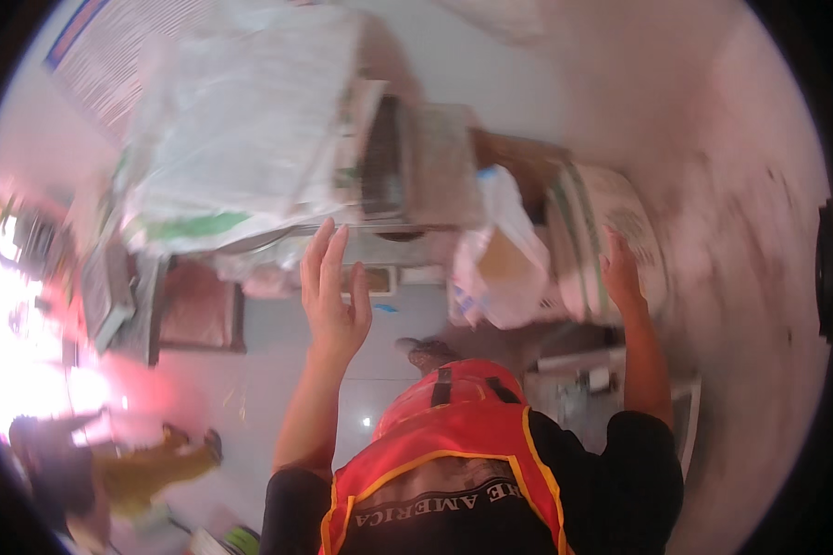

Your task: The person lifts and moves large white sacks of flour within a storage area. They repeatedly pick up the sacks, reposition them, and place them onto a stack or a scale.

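My left hand (334,298) is raised at the front edge of a table or stack covered with white woven plastic sacking (243,139). Its fingers are spread and hold nothing. Farther right, my right hand (622,270) is held up with fingers extended and nothing visible in it. Behind it stands a full woven sack (590,229) with green stripes; I cannot tell whether the hand touches it. Between my hands, an open white plastic bag (520,257) shows something tan inside. A grey box-like object (441,163) lies beside the sacking. The picture is blurred.
Below the sacking at left is a reddish panel in a dark frame (201,305). Another person (111,472) is at lower left. A glass-topped case or shelf (576,395) stands near my right elbow. A blue scrap (386,308) lies on the tiled floor (271,388).
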Tool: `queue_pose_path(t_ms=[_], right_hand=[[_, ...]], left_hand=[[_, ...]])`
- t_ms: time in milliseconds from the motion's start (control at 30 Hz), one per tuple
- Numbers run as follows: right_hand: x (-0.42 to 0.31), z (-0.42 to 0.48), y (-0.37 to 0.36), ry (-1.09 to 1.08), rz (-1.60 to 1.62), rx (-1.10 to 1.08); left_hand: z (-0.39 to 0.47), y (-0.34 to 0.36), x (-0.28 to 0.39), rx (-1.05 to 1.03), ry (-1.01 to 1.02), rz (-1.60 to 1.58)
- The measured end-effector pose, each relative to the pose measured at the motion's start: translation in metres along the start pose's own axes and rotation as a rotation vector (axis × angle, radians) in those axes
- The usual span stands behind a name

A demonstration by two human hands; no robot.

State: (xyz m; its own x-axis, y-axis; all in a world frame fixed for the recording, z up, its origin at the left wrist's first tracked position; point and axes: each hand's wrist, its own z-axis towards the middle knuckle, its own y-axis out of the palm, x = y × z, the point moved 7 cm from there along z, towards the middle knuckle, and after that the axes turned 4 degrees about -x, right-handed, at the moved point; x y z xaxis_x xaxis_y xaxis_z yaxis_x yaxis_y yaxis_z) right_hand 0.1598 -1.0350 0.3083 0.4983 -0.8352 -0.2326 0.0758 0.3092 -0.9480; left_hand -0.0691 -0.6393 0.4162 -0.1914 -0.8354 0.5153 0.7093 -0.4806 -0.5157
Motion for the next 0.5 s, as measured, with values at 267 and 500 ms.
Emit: queue_pose_path(t_ms=[267, 500], right_hand=[[0.136, -0.283, -0.124, 0.561, -0.207, 0.049], [0.161, -0.44, -0.19, 0.917, -0.266, 0.194]], left_hand=[[-0.036, 0.133, 0.105, -0.33, 0.16, -0.357], [-0.068, 0.214, 0.207, -0.528, 0.305, -0.546]])
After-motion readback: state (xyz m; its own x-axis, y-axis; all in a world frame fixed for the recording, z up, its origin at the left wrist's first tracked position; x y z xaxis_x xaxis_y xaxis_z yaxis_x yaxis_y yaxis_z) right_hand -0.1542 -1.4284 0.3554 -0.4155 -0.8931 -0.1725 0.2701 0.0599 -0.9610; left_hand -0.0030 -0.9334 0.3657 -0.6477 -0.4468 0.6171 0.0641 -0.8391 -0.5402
